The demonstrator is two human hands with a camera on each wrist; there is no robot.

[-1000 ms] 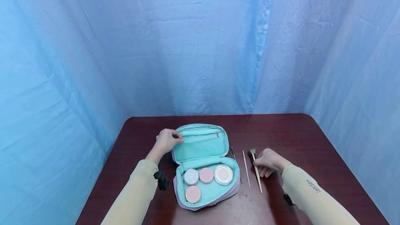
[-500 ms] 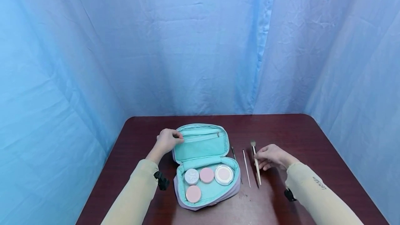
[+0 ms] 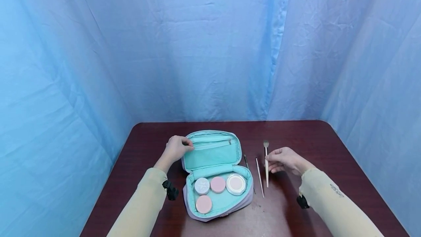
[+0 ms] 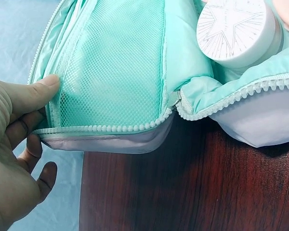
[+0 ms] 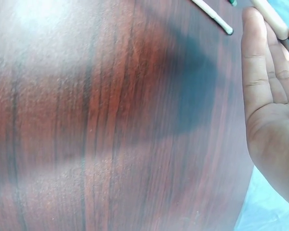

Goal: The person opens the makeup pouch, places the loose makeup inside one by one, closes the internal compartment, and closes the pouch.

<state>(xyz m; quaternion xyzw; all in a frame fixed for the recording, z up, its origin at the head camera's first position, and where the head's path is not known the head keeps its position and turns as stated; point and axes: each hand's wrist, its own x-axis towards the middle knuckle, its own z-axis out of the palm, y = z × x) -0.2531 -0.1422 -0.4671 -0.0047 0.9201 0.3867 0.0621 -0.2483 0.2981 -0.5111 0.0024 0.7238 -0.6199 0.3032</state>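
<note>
My left hand pinches the left edge of the raised lid of a cosmetic bag, thumb inside by the mesh pocket and fingers outside. The bag lies unzipped, its lining mint green. In its base sit a white jar with a star on the lid, two pink-lidded jars and a round compact. To the right, my right hand holds a makeup brush by its pale handle between thumb and fingers, bristles pointing away from me.
Between the bag and the held brush lie a thin pale brush and a thin dark brush, the latter partly hidden by the bag. Everything stands on a dark wooden table. Blue curtains hang behind and at both sides.
The right hand has lifted the makeup brush from the table and moved it slightly away from me and left, turning it more straight. The left hand has kept its place on the lid.
</note>
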